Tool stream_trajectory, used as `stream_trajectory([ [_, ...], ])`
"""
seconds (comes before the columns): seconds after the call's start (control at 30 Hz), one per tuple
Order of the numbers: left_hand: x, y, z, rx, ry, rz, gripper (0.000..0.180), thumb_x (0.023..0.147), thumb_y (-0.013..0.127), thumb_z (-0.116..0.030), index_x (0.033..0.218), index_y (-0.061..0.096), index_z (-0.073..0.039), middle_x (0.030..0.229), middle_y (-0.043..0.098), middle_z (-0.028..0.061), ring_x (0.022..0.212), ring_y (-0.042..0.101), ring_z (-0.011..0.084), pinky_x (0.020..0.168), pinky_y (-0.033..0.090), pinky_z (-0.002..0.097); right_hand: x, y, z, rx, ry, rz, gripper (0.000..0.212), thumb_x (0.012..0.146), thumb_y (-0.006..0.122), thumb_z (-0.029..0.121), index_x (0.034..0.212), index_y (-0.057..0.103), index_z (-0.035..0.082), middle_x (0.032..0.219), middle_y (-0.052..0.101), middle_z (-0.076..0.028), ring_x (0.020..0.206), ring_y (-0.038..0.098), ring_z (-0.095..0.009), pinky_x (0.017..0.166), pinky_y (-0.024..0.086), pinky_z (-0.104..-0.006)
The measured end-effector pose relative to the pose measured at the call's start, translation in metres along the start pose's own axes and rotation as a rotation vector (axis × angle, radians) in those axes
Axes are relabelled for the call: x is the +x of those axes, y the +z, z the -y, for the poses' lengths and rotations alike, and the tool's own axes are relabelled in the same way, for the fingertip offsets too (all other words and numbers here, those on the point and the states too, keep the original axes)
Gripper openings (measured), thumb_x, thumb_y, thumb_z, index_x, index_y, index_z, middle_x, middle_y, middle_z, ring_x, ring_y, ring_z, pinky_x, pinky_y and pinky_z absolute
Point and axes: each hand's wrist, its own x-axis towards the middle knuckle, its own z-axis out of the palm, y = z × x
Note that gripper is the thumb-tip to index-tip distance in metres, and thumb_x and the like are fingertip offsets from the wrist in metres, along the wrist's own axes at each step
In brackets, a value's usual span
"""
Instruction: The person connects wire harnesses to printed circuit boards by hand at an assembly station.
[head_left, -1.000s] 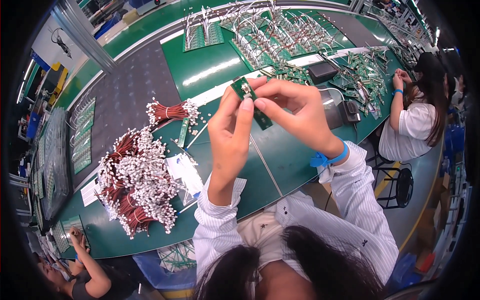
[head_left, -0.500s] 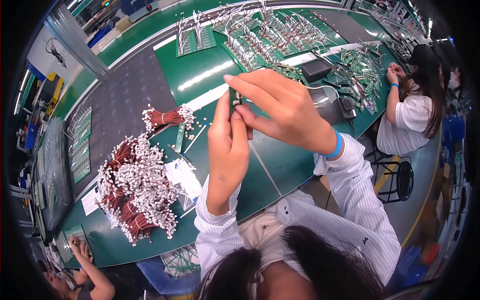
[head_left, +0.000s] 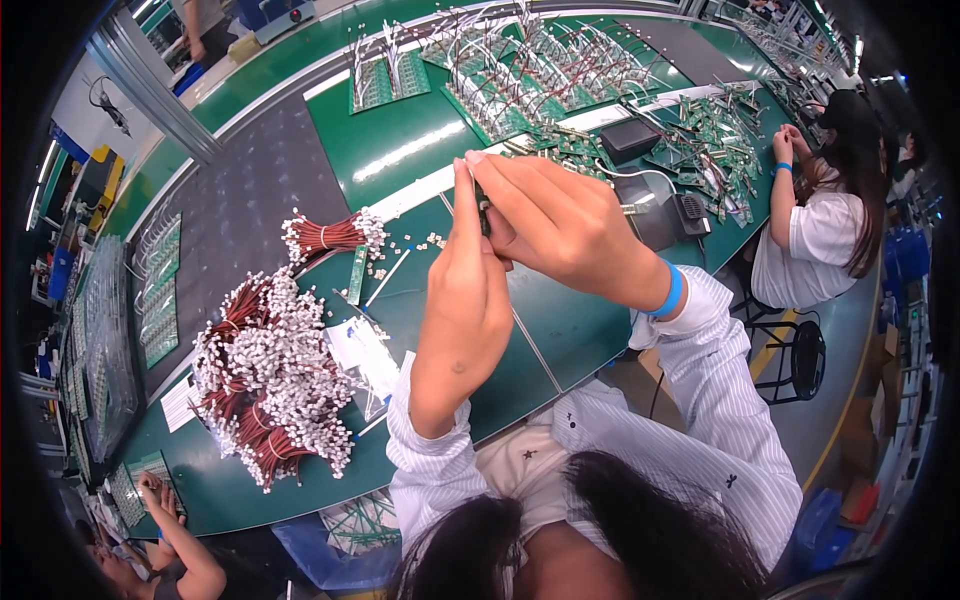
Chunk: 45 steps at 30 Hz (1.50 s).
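Note:
A narrow green circuit board (head_left: 485, 216) is pinched between my two hands above the bench, and the fingers cover most of it. My left hand (head_left: 462, 325) is closed on its left side, fingers pointing away from me. From the right my right hand (head_left: 565, 215) closes on the board too, its index fingertip near the left one's tip. To the left lies a big heap of dark red wire harnesses (head_left: 275, 350) with white connectors. A tied harness bundle (head_left: 335, 236) rests beyond it, beside another narrow circuit board (head_left: 357, 275) and loose small white connectors (head_left: 378, 272).
A pile of loose circuit boards (head_left: 725, 140), a black box (head_left: 628, 142) and a dark device (head_left: 690, 215) stand at the right. Wired board panels (head_left: 500, 85) lie at the back. One co-worker (head_left: 830, 220) sits at right, another person's arm (head_left: 180, 540) shows lower left.
My hands have turned the board and drawn together over it, so less of it shows. My left hand has shifted slightly right and nearer me. An arm now shows at the far upper left.

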Motion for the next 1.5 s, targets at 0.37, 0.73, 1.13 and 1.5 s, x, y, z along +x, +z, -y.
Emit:
stream_trajectory([
  [0.37, 0.007, -0.006, 0.001, -0.343, -0.098, 0.010, 0.046, 0.080, 0.030, 0.003, 0.125, 0.026, 0.002, 0.078, 0.051, 0.0075, 0.058, 0.037, 0.0073, 0.054, 0.035, 0.0194, -0.005, -0.007, -0.014, 0.246, 0.155, -0.006, 0.035, 0.061, 0.056, 0.000, 0.096, 0.053, 0.001, 0.079, 0.058, -0.009, 0.063, 0.057, -0.020, 0.055, 0.047, -0.0281],
  [0.73, 0.019, -0.034, 0.014, -0.604, -0.044, -0.197, 0.030, 0.087, 0.039, -0.014, 0.115, 0.038, -0.002, 0.067, 0.051, 0.0039, 0.051, 0.032, 0.0025, 0.048, 0.028, 0.0162, -0.077, 0.024, -0.010, 0.469, 0.221, 0.828, 0.017, 0.069, 0.056, 0.009, 0.085, 0.054, 0.003, 0.080, 0.056, -0.010, 0.072, 0.055, -0.028, 0.061, 0.044, -0.0359],
  [1.13, 0.013, -0.056, 0.010, -0.668, -0.029, -0.360, 0.028, 0.088, 0.039, -0.015, 0.112, 0.039, -0.001, 0.062, 0.043, 0.0015, 0.050, 0.031, 0.0036, 0.044, 0.026, 0.0169, -0.109, 0.095, 0.031, 0.463, 0.018, 0.729, 0.010, 0.067, 0.058, 0.012, 0.073, 0.053, 0.005, 0.077, 0.051, -0.006, 0.077, 0.052, -0.022, 0.064, 0.044, -0.0346],
  [1.5, 0.015, -0.067, 0.012, -0.673, -0.008, -0.405, 0.029, 0.087, 0.039, -0.014, 0.112, 0.038, 0.002, 0.062, 0.041, 0.0020, 0.051, 0.031, 0.0053, 0.048, 0.027, 0.0192, -0.110, 0.120, 0.029, 0.895, 0.703, 0.623, 0.010, 0.069, 0.054, 0.010, 0.071, 0.058, 0.000, 0.069, 0.057, -0.012, 0.061, 0.058, -0.021, 0.055, 0.045, -0.0302],
])
